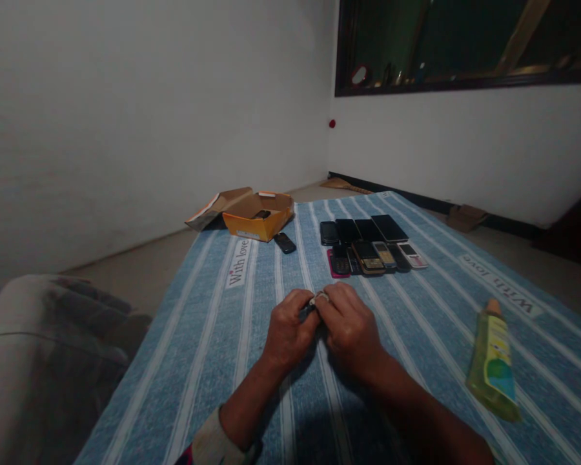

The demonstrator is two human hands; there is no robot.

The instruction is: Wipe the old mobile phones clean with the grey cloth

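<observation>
Head view: left hand (288, 329) and right hand (351, 326) are pressed together mid-table, both pinching a small pale object (319, 298). Striped cloth (213, 336) lies open on either side. Phone rows (368, 245) lie beyond, and a green bottle (492, 361) sits near the right edge.

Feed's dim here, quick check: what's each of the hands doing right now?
Left hand: closed on a small pale item.
Right hand: closed on the same item, pinching it from the other side.

My count on the bench (213, 336)
Four flat phones (368, 229), about six keypad phones (368, 257), one loose phone (285, 243), another in the one box (252, 227), one bottle (492, 361), one small piece (319, 298).
</observation>
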